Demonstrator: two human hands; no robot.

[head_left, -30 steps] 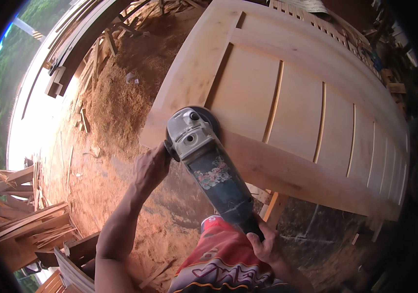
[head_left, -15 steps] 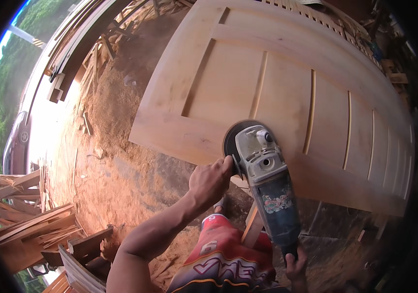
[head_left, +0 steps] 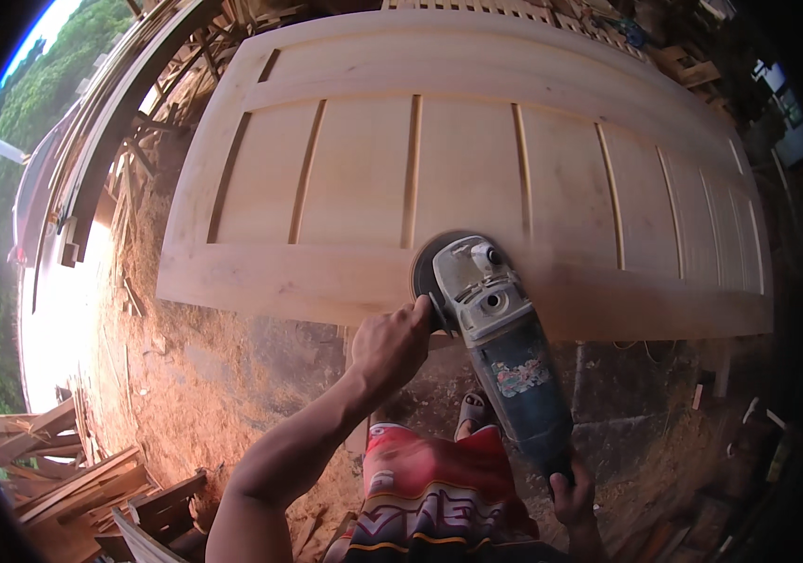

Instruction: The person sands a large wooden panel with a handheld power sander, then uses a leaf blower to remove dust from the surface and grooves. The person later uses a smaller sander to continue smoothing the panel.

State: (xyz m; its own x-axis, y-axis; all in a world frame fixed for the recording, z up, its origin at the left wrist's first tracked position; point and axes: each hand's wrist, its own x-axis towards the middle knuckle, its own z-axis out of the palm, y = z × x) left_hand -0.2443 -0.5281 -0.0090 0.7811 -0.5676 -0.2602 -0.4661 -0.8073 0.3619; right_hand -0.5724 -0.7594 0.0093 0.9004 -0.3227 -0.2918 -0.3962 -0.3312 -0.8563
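Observation:
An angle grinder with a dark blue body and a worn grey metal head lies across the near edge of a pale wooden door. Its round disc rests on or just over the door's near rail; exact contact is hidden under the tool. My left hand is closed at the side of the grinder's head, around what looks like its side handle, mostly covered by my fingers. At the tail end, my right hand wraps round the rear grip. The door has several recessed panels divided by narrow grooves.
Scrap wood is heaped at the lower left. Sawdust covers much of the floor. Long boards lean at the upper left, with a slatted wooden piece beyond the door. My sandalled foot stands below the door's near edge.
The view has turned and shifted right along the door, which now lies more level across the picture. The grinder has moved along the near rail, away from the door's left end. Both hands keep their hold.

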